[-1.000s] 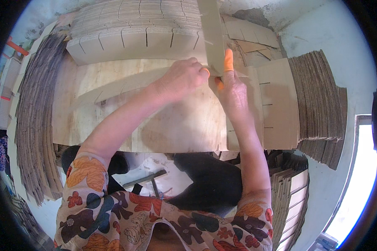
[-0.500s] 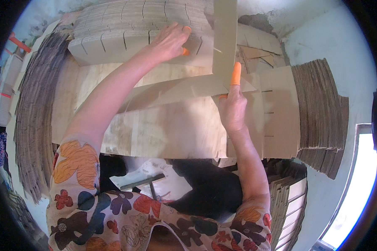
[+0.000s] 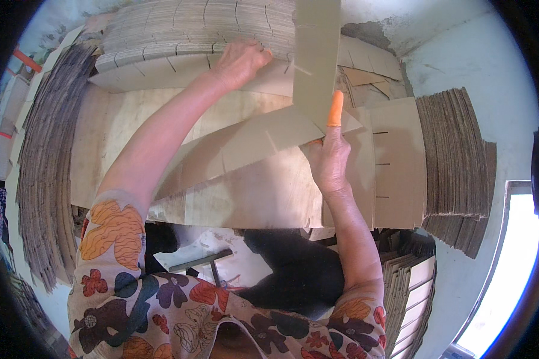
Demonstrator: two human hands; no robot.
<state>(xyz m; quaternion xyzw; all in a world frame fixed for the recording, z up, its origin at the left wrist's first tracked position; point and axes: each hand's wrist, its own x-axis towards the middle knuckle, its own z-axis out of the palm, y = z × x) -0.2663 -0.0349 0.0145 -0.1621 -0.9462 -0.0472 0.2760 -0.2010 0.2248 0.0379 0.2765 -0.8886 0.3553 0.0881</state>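
My left hand (image 3: 241,63) is at the far stack, its fingers closed over the top edge of the front slotted cardboard strip (image 3: 156,75), which leans out from the stack. Orange covers show on its fingertips, partly hidden. On the right, my right hand (image 3: 332,158) grips cardboard strips, an orange finger cover on its raised thumb. One strip (image 3: 316,60) stands up away from me. Another strip (image 3: 239,143) slants down to the left across the board, meeting the first near my fingers. How the two join is hidden by my hand.
The far stack of slotted cardboard (image 3: 161,27) lines the back of the wooden board (image 3: 251,191). Tall cardboard stacks stand at the left (image 3: 54,161) and right (image 3: 455,152). More slotted pieces (image 3: 410,293) lie low at the right, and a pale wall (image 3: 461,60) rises beyond.
The front strip under my left hand has tipped out from the far stack. In my right hand, the slanting strip has turned to show more of its face, and the upright one has shifted left.
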